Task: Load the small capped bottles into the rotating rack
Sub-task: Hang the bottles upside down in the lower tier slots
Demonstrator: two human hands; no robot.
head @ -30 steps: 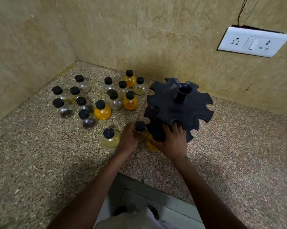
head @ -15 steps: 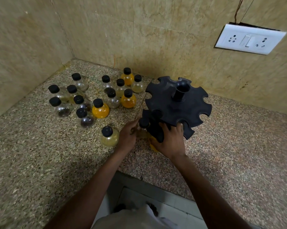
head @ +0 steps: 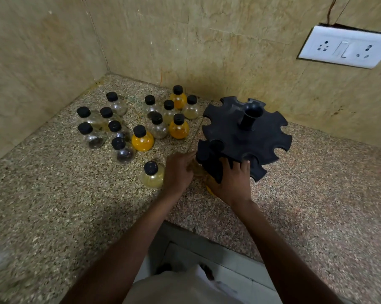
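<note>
A black rotating rack (head: 246,137) with notched tiers stands on the speckled counter, right of centre. My right hand (head: 231,183) grips its lower tier at the near edge. My left hand (head: 177,170) holds a small pale-yellow bottle (head: 197,170) pressed sideways into a lower-tier slot; the bottle's cap sits under the tier rim. An orange bottle (head: 209,189) shows partly under my right hand. Several black-capped round bottles, clear and orange, stand in a loose group on the counter to the left, one pale-yellow bottle (head: 152,175) right beside my left hand.
The stone counter (head: 53,205) ends at a front edge (head: 207,233) between my arms. Tiled walls close the corner behind and to the left. A white socket plate (head: 345,48) is on the back wall, upper right.
My left hand has carried the pale bottle rightwards from beside the rack into the lower tier's slot. My right hand stays on the rack.
</note>
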